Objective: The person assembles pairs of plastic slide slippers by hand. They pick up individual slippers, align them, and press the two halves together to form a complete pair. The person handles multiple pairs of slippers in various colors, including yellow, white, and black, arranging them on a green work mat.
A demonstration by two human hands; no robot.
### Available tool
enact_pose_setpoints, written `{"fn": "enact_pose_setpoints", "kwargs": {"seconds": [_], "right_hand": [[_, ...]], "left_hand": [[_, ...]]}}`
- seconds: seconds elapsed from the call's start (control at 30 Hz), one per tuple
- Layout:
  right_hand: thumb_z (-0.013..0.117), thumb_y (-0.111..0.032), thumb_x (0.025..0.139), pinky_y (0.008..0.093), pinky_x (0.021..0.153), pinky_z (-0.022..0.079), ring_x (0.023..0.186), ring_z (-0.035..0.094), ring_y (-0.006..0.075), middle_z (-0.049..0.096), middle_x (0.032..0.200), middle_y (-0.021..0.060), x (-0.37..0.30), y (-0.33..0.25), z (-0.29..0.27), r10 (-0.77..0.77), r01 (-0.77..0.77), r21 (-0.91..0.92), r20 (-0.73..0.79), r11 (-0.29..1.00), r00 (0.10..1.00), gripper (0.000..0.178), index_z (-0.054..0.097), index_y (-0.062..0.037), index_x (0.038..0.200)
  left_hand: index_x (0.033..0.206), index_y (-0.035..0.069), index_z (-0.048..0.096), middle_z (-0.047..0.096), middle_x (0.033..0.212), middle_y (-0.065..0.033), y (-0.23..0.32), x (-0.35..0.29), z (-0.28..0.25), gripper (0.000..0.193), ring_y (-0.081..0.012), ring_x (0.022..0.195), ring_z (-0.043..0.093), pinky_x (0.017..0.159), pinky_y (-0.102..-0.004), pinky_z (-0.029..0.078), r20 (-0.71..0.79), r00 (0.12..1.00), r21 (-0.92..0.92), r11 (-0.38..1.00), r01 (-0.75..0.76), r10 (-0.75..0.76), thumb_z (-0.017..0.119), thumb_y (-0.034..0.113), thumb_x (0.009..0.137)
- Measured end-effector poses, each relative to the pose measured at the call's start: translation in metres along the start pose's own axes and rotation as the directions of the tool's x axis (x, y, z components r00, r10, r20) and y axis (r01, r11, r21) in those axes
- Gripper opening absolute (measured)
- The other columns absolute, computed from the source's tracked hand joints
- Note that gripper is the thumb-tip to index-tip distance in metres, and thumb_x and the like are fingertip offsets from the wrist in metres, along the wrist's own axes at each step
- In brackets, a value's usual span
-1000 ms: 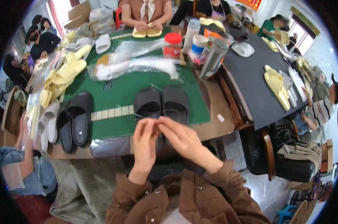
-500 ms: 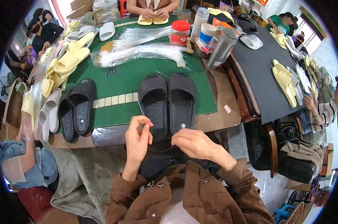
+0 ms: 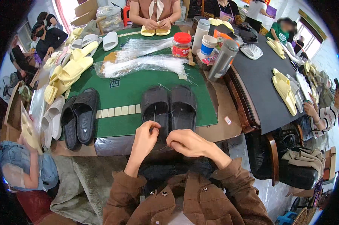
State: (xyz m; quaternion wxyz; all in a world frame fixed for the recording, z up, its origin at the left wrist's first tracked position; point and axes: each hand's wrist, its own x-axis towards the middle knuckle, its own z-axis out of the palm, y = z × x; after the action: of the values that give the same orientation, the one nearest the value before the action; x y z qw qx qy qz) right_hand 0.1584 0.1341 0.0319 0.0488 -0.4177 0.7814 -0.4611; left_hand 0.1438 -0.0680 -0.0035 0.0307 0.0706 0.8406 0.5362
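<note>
A pair of black slide sandals stands side by side in front of me, the left sandal (image 3: 154,100) and the right sandal (image 3: 183,103), toes pointing away. My left hand (image 3: 144,139) is at the heel of the left one, thumb and fingers pinched on a thin clear plastic tie (image 3: 155,113), whose end sticks up over the sandal. My right hand (image 3: 190,143) is closed too, fingertips curled down near the heel of the right sandal. A faint loop of the tie hangs between both hands; its hold in the right fingers is partly hidden.
Bagged clear ties (image 3: 143,66) lie across the green mat (image 3: 118,95). Left of me are more black sandals (image 3: 86,116), grey sandals (image 3: 56,118) and yellow sandals (image 3: 75,69). A red-lidded jar (image 3: 181,45) and a grey flask (image 3: 225,60) stand back right. Co-workers sit around.
My hands have come closer together, and the tie's end now stands up above my left hand. The view has tilted, so the table sits lower. The co-worker at left has moved a yellow sandal nearer.
</note>
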Motion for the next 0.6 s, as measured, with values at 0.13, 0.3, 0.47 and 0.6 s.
{"fn": "enact_pose_setpoints", "kwargs": {"seconds": [0.13,0.3,0.47,0.6], "right_hand": [[0.054,-0.005,0.081,0.0426,0.068,0.047,0.075,0.058,0.0360,0.057,0.079,0.0156,-0.002,0.020,-0.017,0.052,-0.055,-0.083,-0.034,0.995,0.998,0.009,0.054,0.0001,0.089],[0.056,-0.004,0.080,0.0423,0.072,0.049,0.084,0.058,0.0348,0.057,0.091,0.0152,0.007,0.048,-0.032,0.005,-0.055,-0.339,-0.146,0.939,0.989,0.009,0.054,-0.0010,0.088],[0.058,-0.007,0.078,0.0361,0.078,0.051,0.098,0.057,0.0271,0.056,0.105,0.0099,0.007,0.068,-0.020,-0.128,-0.097,-0.697,-0.263,0.710,0.956,0.010,0.058,-0.0029,0.087],[0.062,-0.010,0.074,0.0351,0.076,0.047,0.092,0.056,0.0231,0.057,0.097,0.0064,0.009,0.064,-0.016,-0.118,-0.183,-0.794,-0.303,0.579,0.946,0.015,0.063,-0.0053,0.088]], "left_hand": [[0.100,-0.002,0.061,0.063,0.087,-0.0139,0.002,0.020,0.007,0.016,-0.0210,0.065,0.060,0.061,-0.0327,0.047,-0.080,0.967,0.197,0.955,-0.223,0.242,0.054,0.007,0.089],[0.121,-0.010,0.051,0.052,0.122,-0.0243,-0.003,0.031,0.028,0.048,-0.0396,0.113,0.047,0.095,-0.0452,0.039,-0.062,0.937,0.472,0.837,-0.276,0.344,0.058,0.026,0.090],[0.128,-0.013,0.043,0.045,0.132,-0.0282,-0.002,0.045,0.036,0.068,-0.0422,0.121,0.042,0.102,-0.0491,0.033,0.014,0.950,0.525,0.806,-0.273,0.312,0.055,0.044,0.091],[0.124,-0.013,0.046,0.046,0.129,-0.0293,-0.012,0.055,0.037,0.067,-0.0448,0.119,0.042,0.101,-0.0484,0.034,0.062,0.930,0.527,0.780,-0.339,0.362,0.058,0.044,0.090]]}}
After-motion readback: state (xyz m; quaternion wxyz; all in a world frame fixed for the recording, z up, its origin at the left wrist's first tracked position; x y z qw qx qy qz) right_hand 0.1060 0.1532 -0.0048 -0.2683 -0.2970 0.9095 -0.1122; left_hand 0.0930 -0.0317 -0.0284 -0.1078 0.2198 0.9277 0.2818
